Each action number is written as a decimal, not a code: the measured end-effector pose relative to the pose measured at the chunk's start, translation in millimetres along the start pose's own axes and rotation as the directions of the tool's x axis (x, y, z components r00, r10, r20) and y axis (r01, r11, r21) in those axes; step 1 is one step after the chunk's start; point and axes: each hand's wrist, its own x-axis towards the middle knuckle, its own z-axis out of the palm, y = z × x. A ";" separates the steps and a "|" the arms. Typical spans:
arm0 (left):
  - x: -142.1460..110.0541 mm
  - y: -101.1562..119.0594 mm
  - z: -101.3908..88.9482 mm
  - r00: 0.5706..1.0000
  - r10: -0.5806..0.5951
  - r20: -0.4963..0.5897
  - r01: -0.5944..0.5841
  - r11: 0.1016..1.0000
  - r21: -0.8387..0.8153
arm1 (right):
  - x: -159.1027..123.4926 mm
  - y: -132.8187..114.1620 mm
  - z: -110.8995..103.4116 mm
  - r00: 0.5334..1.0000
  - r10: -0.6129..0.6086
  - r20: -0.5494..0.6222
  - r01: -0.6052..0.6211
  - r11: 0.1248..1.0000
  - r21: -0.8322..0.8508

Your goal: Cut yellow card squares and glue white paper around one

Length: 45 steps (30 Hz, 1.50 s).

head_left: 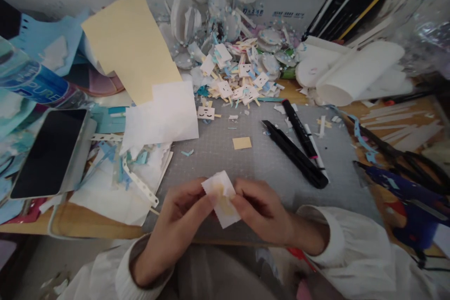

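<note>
Between both hands, over the front edge of the grey cutting mat [211,159], is a small white piece of paper [222,201] with a yellowish patch in its middle. My left hand [184,213] pinches its left side between thumb and fingers. On the right side, my right hand [262,206] grips it the same way. Just beyond the hands lies a small yellow paper rectangle [242,143]. Farther back sits a little paper piece with a drawn face [206,113], near a heap of similar face pieces [242,79].
A black utility knife [295,153] and a black marker [299,126] lie on the right. Beyond them are scissors [404,154] and a blue glue gun [408,201]. To the left are a phone [51,152], a water bottle [33,77], paper scraps and a yellow sheet [131,47].
</note>
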 end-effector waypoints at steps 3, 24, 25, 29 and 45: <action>3.2 4.0 -1.9 0.998 0.061 0.002 -0.061 0.995 0.084 | 0.1 1.5 2.6 1.000 -0.022 0.005 0.022 0.999 -0.041; 3.9 15.2 -14.0 0.984 0.174 -0.023 -0.162 0.953 0.257 | 0.8 3.6 2.4 0.989 -0.019 -0.146 0.038 0.991 0.129; 3.6 16.1 -16.4 0.984 0.180 0.011 -0.175 0.939 0.296 | 2.2 3.1 1.6 0.989 -0.015 -0.148 0.037 0.988 0.148; 2.6 18.1 -22.6 0.965 0.214 0.149 -0.257 0.879 0.401 | 5.8 2.7 -0.2 0.992 0.025 -0.120 0.003 0.974 0.226; 6.7 12.0 -21.3 0.915 0.334 0.227 -0.401 0.682 0.611 | 8.9 6.3 1.3 0.987 0.110 -0.121 -0.083 0.975 0.209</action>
